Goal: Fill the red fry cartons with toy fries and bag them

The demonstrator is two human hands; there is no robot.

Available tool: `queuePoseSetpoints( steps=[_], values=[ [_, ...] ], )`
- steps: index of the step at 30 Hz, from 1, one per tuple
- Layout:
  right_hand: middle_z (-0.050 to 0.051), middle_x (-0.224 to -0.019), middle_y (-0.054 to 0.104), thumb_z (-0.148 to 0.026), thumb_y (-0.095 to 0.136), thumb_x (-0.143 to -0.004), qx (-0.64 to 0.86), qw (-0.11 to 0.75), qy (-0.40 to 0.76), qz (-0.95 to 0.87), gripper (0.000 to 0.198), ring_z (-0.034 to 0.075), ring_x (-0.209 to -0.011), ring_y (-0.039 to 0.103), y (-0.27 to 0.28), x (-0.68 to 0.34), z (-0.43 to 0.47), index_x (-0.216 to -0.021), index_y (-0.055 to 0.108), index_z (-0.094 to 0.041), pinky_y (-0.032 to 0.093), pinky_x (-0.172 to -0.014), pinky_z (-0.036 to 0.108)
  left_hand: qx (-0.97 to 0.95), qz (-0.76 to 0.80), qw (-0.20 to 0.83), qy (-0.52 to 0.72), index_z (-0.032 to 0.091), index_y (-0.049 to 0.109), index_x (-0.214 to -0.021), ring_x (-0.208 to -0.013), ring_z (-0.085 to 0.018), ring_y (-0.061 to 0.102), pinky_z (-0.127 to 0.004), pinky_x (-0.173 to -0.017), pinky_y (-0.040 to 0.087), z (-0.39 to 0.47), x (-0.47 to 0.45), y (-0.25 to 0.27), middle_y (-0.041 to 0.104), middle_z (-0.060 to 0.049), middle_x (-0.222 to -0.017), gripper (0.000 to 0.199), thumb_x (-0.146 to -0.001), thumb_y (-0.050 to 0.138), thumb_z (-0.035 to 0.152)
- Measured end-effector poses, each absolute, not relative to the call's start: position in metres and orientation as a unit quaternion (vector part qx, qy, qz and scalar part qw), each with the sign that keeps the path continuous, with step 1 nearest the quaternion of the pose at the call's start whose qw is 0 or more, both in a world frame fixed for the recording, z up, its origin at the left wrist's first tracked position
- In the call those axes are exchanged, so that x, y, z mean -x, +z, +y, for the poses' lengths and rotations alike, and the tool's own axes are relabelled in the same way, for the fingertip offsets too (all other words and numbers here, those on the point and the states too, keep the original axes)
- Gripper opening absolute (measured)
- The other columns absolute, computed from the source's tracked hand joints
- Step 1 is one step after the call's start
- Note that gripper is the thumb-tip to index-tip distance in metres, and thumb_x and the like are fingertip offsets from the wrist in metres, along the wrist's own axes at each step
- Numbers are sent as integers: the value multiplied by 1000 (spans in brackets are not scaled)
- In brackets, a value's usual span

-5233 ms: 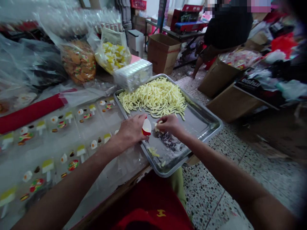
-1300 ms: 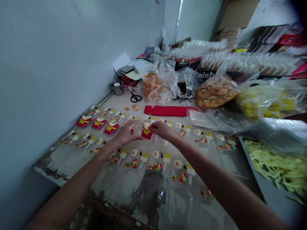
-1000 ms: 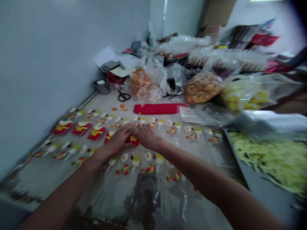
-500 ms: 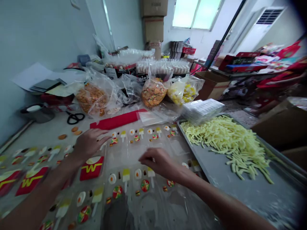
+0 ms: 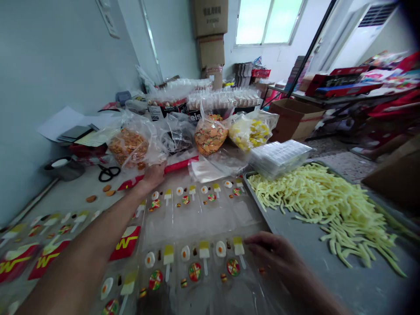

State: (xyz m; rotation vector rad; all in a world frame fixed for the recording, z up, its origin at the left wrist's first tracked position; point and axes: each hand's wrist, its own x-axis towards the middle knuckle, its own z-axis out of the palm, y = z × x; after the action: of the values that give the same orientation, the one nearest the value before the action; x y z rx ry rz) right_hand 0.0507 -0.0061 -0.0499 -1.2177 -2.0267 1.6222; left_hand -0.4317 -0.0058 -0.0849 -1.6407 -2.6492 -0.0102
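Observation:
My left hand point(image 5: 153, 177) reaches forward onto a flat row of red packets point(image 5: 180, 164) and covers its middle. Its fingers are blurred and partly hidden, so their grip does not show. My right hand point(image 5: 277, 251) hovers low at the right with fingers loosely bent and a little apart, nothing visible in them. Beside its fingertips lies a clear plastic tray holding a miniature popsicle point(image 5: 239, 250), a fried egg point(image 5: 221, 249) and a round pizza point(image 5: 233, 267). Red pouches with a yellow W, one a red fries pouch point(image 5: 126, 244), sit in trays under my left forearm.
A metal tray point(image 5: 295, 245) heaped with pale yellow fries point(image 5: 315, 192) stands at right, with stacked clear plastic trays point(image 5: 278, 157) on its far edge. Bags of miniatures point(image 5: 211, 136) line the back. Scissors point(image 5: 109, 173) and a tape roll point(image 5: 64, 168) lie at left.
My left hand has moved forward and right onto the red packets. My right hand has moved right and lower, uncovering the popsicles. The view has shifted slightly.

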Motion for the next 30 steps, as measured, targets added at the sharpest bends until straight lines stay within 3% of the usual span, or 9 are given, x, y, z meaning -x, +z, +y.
queuePoseSetpoints(
  steps=[5, 10, 12, 14, 16, 18, 20, 24, 30],
  values=[
    [5, -81, 75, -48, 65, -86, 349, 151, 500, -778, 26, 20, -70, 62, -44, -12, 25, -92, 80, -28, 44, -62, 30, 524, -851, 26, -9, 13, 51, -135, -99, -33, 66, -37, -82, 46, -11, 442, -67, 71, -17, -108, 48, -96, 44, 40],
    [2, -75, 69, -41, 60, -92, 285, 215, 397, -846, 30, 16, -65, 57, -34, 63, 85, -108, 77, -21, 44, -63, 28, 573, -818, 31, -26, 20, 47, -142, -115, -30, 64, -34, -92, 46, -28, 460, -63, 65, -15, -131, 49, -98, 48, 42],
    [8, -101, 71, -35, 63, -90, 259, 283, 333, -861, 39, 19, -83, 63, -32, 106, 115, -124, 69, -17, 50, -79, 31, 585, -809, 47, -35, 19, 47, -143, -119, -31, 63, -36, -98, 46, -36, 468, -65, 63, -16, -136, 51, -99, 49, 43],
    [16, -136, 58, -32, 73, -81, 229, 327, 274, -875, 63, 26, -116, 58, -35, 152, 144, -140, 57, -16, 45, -101, 39, 613, -784, 85, -47, 18, 49, -142, -116, -32, 64, -40, -99, 47, -44, 474, -68, 66, -17, -131, 51, -99, 48, 46],
    [18, -145, 51, -31, 83, -69, 208, 316, 284, -881, 88, 31, -129, 50, -41, 193, 165, -148, 47, -17, 41, -108, 44, 660, -736, 130, -69, 17, 52, -140, -110, -31, 67, -41, -96, 50, -50, 475, -68, 69, -17, -123, 51, -100, 47, 48],
    [15, -132, 61, -28, 82, -69, 192, 277, 327, -883, 85, 30, -118, 58, -49, 220, 176, -146, 48, -17, 46, -102, 44, 708, -684, 148, -95, 15, 52, -139, -108, -29, 68, -40, -93, 53, -50, 473, -65, 70, -18, -120, 51, -100, 47, 48],
    [11, -116, 68, -24, 73, -75, 178, 259, 341, -886, 64, 26, -102, 63, -57, 226, 178, -137, 57, -18, 50, -93, 41, 736, -656, 114, -120, 15, 51, -140, -111, -27, 68, -38, -94, 53, -42, 468, -61, 69, -18, -122, 52, -99, 52, 46],
    [6, -100, 71, -31, 69, -80, 223, 303, 321, -869, 52, 21, -82, 62, -63, 188, 179, -131, 61, -21, 51, -79, 35, 738, -651, -1, -174, 19, 57, -138, -114, -27, 66, -34, -96, 51, 2, 453, -56, 69, -13, -125, 59, -88, 69, 47],
    [4, -82, 72, -45, 75, -74, 387, 289, 386, -786, 38, 19, -72, 62, -60, 138, 197, -100, 75, -18, 48, -64, 28, 728, -645, -135, -189, 14, 73, -117, -82, -20, 68, -26, -74, 50, 96, 425, -72, 75, -4, -88, 52, -79, 74, 50]
  ],
)
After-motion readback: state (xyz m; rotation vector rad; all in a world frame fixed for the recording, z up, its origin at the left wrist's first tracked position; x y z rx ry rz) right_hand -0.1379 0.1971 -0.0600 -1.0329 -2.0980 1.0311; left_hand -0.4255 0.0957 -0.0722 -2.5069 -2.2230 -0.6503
